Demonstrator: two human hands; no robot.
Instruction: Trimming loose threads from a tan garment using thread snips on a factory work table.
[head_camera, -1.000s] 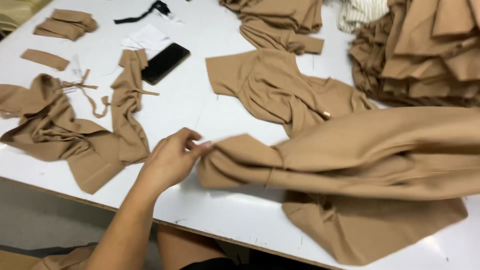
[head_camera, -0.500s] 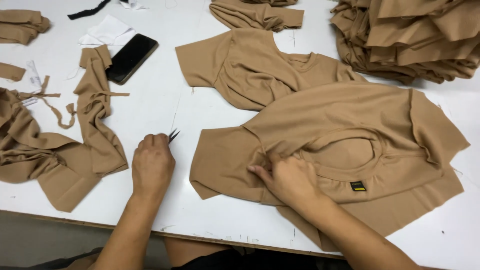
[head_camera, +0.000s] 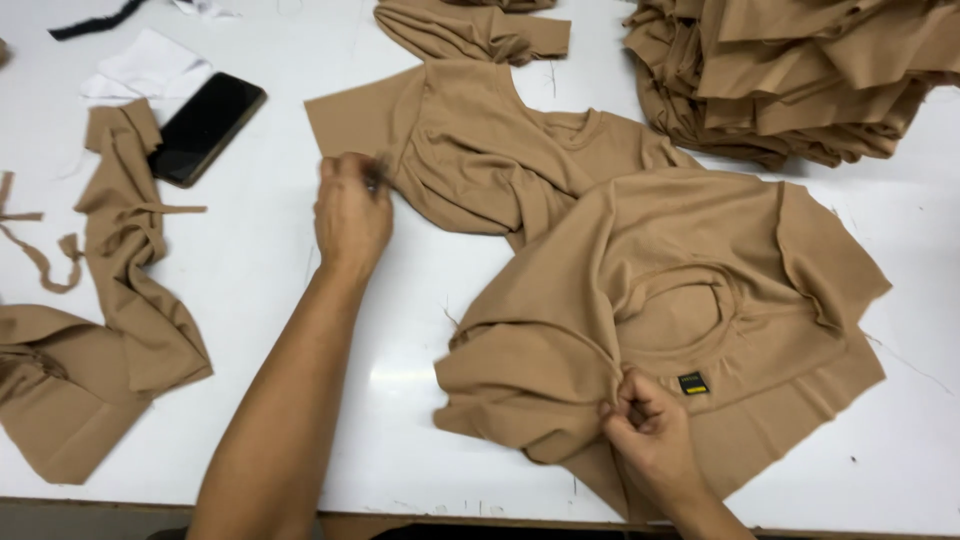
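A tan T-shirt (head_camera: 690, 250) lies crumpled on the white table (head_camera: 400, 400), its neck opening and a small black label (head_camera: 692, 382) facing up. My right hand (head_camera: 650, 445) pinches a fold of this shirt at its near edge. A second tan T-shirt (head_camera: 480, 150) lies flat just beyond it, partly under the first. My left hand (head_camera: 352, 212) is closed by that shirt's left sleeve, with the dark tip of small snips (head_camera: 374, 180) showing blurred at the fingers.
A black phone (head_camera: 205, 125) and white paper (head_camera: 145, 65) lie at the far left. Tan fabric pieces and strips (head_camera: 130, 260) spread along the left side. A tall pile of tan garments (head_camera: 800, 70) fills the far right. The table's front edge runs along the bottom.
My left hand has moved away from the near shirt, up to the far shirt's sleeve. My right hand has slid down to the near shirt's lower edge and pinched it.
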